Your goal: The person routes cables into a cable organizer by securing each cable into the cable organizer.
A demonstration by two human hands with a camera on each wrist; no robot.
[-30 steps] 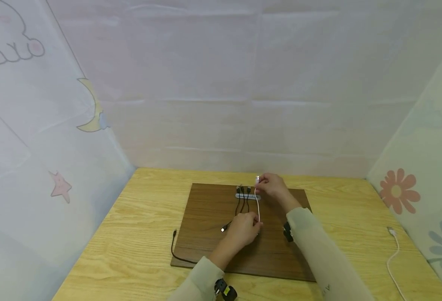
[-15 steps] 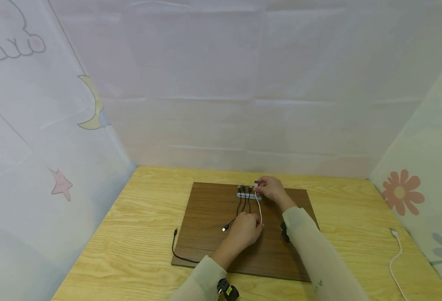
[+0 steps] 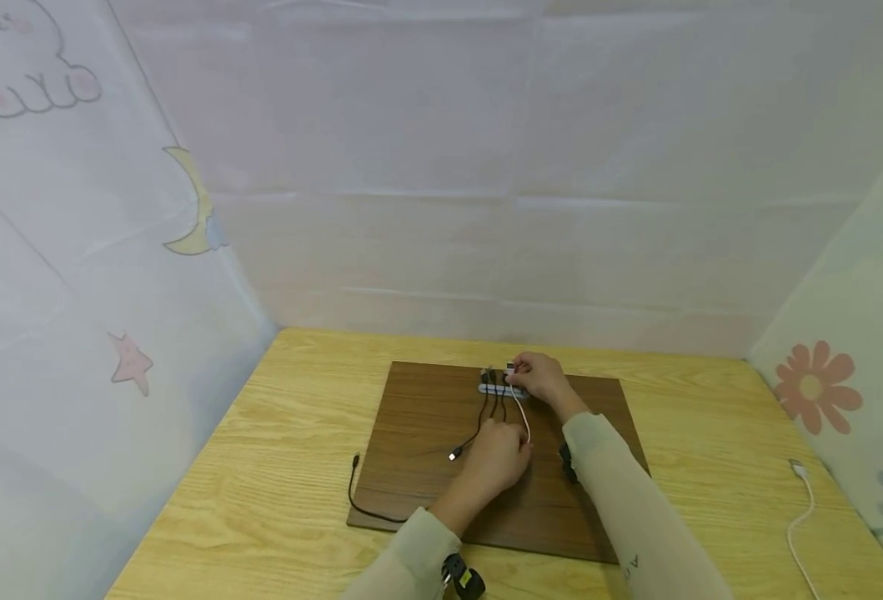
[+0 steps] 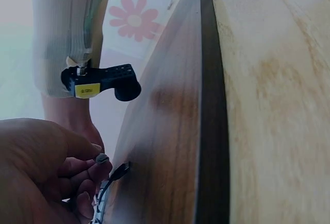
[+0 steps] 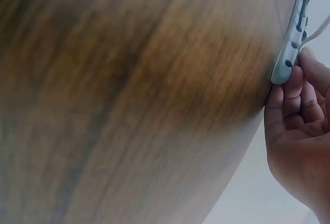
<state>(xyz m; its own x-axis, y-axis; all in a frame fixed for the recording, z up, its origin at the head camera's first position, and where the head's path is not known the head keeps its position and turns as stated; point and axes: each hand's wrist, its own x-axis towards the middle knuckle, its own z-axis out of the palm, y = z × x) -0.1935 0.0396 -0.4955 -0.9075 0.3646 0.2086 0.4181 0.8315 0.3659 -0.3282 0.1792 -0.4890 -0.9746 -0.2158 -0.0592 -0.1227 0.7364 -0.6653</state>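
My right hand (image 3: pixel 544 380) pinches the USB plug end of a white cable (image 3: pixel 520 406), at the right part of a pale blue-grey cable clip strip (image 3: pixel 492 389). Lower down, my left hand (image 3: pixel 498 457) pinches the same cable near its other end; in the left wrist view, a small connector tip (image 4: pixel 101 158) shows between its thumb and finger. Several black cables (image 3: pixel 486 410) run through the strip, plugs pointing to the back. In the right wrist view, open slots show at the near end of the strip (image 5: pixel 286 59), and the right fingers (image 5: pixel 276 112) touch that end.
The strip sits near the back edge of a dark brown board (image 3: pixel 403 433) on the yellow wood-grain table (image 3: pixel 246 450). A black cable end (image 3: pixel 357 479) lies over the board's left edge. Another white cable (image 3: pixel 801 508) lies at the far right. Printed cloth walls (image 3: pixel 441 250) stand around.
My right hand has come slightly left and down with the white plug, nearer to the strip. My left hand stays low on the cable, almost unmoved. The head view has shifted slightly.
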